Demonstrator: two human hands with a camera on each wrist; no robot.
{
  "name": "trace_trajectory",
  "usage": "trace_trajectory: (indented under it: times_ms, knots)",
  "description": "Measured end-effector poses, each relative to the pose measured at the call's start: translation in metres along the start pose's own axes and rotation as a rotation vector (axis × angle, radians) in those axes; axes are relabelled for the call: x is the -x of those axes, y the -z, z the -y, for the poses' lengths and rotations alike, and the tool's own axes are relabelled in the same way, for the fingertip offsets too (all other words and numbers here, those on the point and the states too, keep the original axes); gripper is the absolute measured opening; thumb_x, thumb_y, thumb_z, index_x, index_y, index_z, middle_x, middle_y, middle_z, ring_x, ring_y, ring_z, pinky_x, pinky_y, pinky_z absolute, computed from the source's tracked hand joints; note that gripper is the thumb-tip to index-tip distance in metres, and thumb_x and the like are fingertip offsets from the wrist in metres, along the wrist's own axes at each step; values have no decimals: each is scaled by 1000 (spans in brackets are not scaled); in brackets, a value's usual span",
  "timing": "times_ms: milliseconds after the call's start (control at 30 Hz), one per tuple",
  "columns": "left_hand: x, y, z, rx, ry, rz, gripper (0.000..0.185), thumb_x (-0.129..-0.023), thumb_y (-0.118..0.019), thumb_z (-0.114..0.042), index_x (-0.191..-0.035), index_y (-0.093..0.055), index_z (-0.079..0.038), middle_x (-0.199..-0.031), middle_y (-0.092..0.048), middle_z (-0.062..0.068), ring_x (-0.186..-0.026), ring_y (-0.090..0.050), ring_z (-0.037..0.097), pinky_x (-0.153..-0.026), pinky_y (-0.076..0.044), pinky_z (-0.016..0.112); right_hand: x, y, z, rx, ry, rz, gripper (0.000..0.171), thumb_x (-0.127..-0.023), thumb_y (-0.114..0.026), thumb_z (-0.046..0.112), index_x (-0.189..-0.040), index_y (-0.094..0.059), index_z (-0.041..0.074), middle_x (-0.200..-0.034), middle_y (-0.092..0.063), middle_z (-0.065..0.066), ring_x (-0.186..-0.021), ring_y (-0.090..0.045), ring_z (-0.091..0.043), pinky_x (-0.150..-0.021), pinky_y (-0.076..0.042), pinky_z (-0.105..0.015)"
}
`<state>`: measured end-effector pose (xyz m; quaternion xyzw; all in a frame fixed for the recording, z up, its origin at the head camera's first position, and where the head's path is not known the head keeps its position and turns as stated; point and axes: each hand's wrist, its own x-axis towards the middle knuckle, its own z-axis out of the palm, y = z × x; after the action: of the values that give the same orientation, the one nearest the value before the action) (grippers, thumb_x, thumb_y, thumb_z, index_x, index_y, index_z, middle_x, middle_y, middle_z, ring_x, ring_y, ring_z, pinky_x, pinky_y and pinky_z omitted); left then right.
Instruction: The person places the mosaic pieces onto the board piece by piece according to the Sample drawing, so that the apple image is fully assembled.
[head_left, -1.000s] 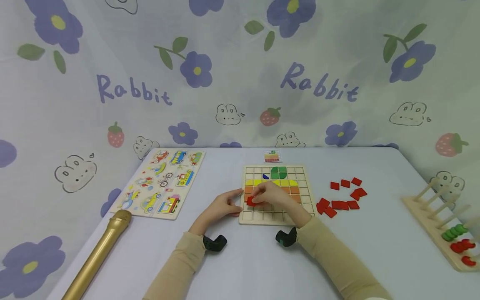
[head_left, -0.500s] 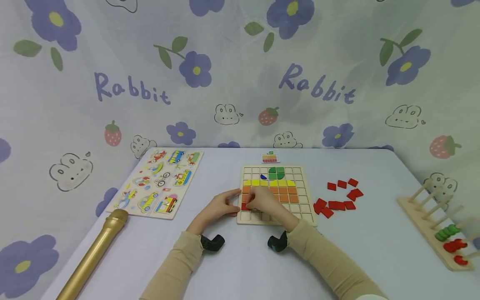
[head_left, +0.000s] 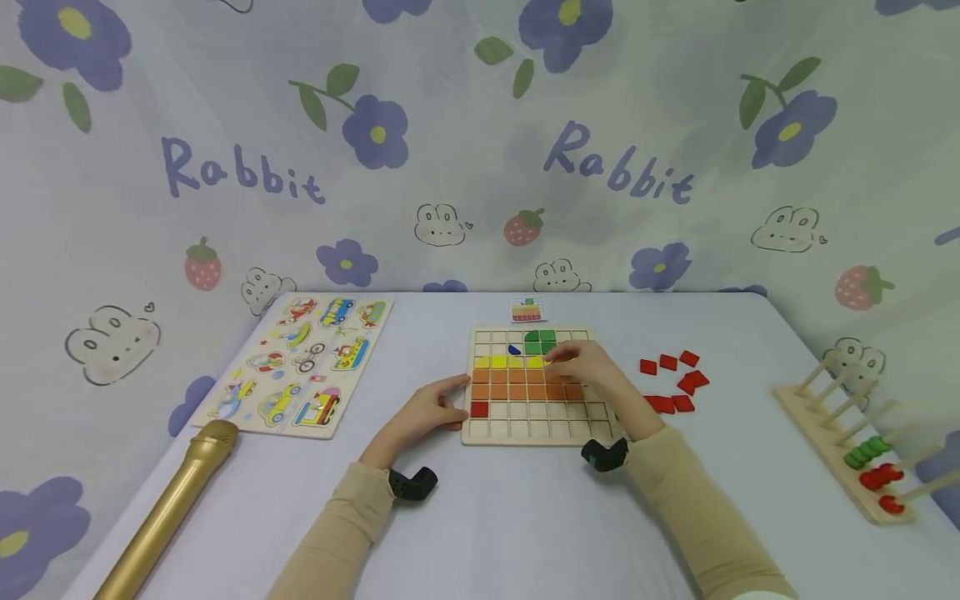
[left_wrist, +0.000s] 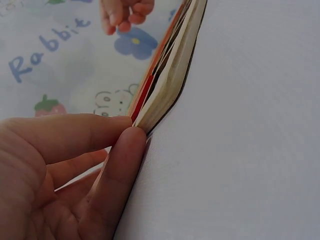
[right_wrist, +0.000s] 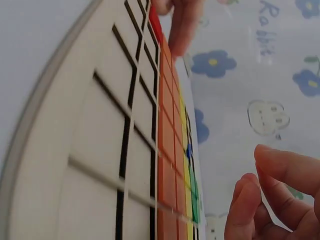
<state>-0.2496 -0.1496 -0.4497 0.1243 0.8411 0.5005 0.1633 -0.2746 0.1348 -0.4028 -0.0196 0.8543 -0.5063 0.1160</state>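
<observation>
A square wooden grid board (head_left: 525, 429) lies on the table, partly filled with yellow, orange and green pieces and a small blue one. One red square tile (head_left: 479, 409) sits in the leftmost cell below the orange rows. My left hand (head_left: 423, 412) touches the board's left edge with thumb and index finger; the left wrist view shows these fingertips at the wooden rim (left_wrist: 172, 80). My right hand (head_left: 588, 367) hovers over the board's right part, hiding some pieces. In the right wrist view its thumb and index finger (right_wrist: 287, 167) are apart, with nothing between them.
Several loose red tiles (head_left: 682, 403) lie right of the board, some hidden by the right arm. A pattern card (head_left: 528, 309) is behind it. Leftward are a vehicle puzzle (head_left: 300, 367) and a gold microphone (head_left: 168, 508); a wooden peg stand (head_left: 832, 450) is far right.
My right hand has set a red tile into the leftmost cell, let go of it and moved right and away. The left hand stays at the board's edge. The head view has shifted slightly.
</observation>
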Motion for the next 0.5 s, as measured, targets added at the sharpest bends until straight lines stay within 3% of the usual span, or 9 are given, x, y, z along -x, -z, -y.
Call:
trace_trajectory:
  times_ms: [167,233,300,400,500]
  knots:
    - [-1,1,1,-1,-11,2,66,-80,-69,-12,-139,-41,-7,-63,-56,5,-58,-59,11,-61,-49,24,4,42,-26,-47,-90,-61,34,-87,-62,14,-117,-57,-2,-108,-59,-15,-91,-56,-23,-80,-50,-30]
    - [5,2,-9,1,-16,8,65,-80,-68,-9,-139,-40,-3,-64,-57,8,-58,-59,12,-62,-49,26,6,55,-36,-40,-133,-97,36,-88,-61,15,-120,-55,-1,-113,-57,-15,-90,-56,-21,-79,-49,-27]
    - [5,2,-10,0,-26,9,65,-80,-68,-9,-139,-39,-1,-63,-57,8,-57,-59,12,-62,-49,26,8,67,-44,-33,-164,-123,38,-89,-60,16,-122,-54,0,-115,-56,-15,-91,-56,-21,-80,-49,-27]
    - [5,2,-10,-6,-21,5,65,-80,-68,-8,-138,-40,-1,-63,-57,9,-57,-59,13,-61,-49,27,9,81,-57,-7,-168,-156,39,-89,-59,16,-123,-53,-1,-113,-55,-15,-88,-57,-20,-75,-49,-25]
    - [-1,1,0,2,-11,1,66,-79,-69,-11,-139,-41,-5,-62,-56,5,-57,-59,12,-60,-48,24,9,92,-67,19,-162,-178,41,-89,-59,13,-126,-51,-4,-108,-55,-16,-82,-57,-17,-69,-49,-22]
